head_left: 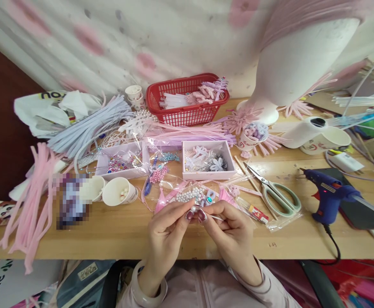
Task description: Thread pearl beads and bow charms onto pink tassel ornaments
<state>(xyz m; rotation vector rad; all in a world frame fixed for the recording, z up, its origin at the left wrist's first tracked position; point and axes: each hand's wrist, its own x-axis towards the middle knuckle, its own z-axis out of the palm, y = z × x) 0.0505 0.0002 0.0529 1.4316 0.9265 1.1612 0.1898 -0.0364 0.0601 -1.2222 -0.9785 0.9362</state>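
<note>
My left hand (168, 227) and my right hand (232, 230) meet at the front of the table, thumbs and fingertips pinched together. Between their tips sits a small pearl bead (193, 208), partly covered by the fingers. A thin white strip (217, 218) sticks out beneath my right fingers; its other end is hidden. Just beyond the fingertips lie a bunch of pearl beads (191, 195), a grey loop piece with a blue gem (209, 199) and a pink tassel (227, 195).
Scissors (278, 194) and a blue glue gun (329, 194) lie at right. Behind are a white box (208, 174) of small flowers, a red basket (187, 115) and a white mannequin (302, 55). Paper cups (118, 192) and pink fuzzy stems (34, 205) are at left.
</note>
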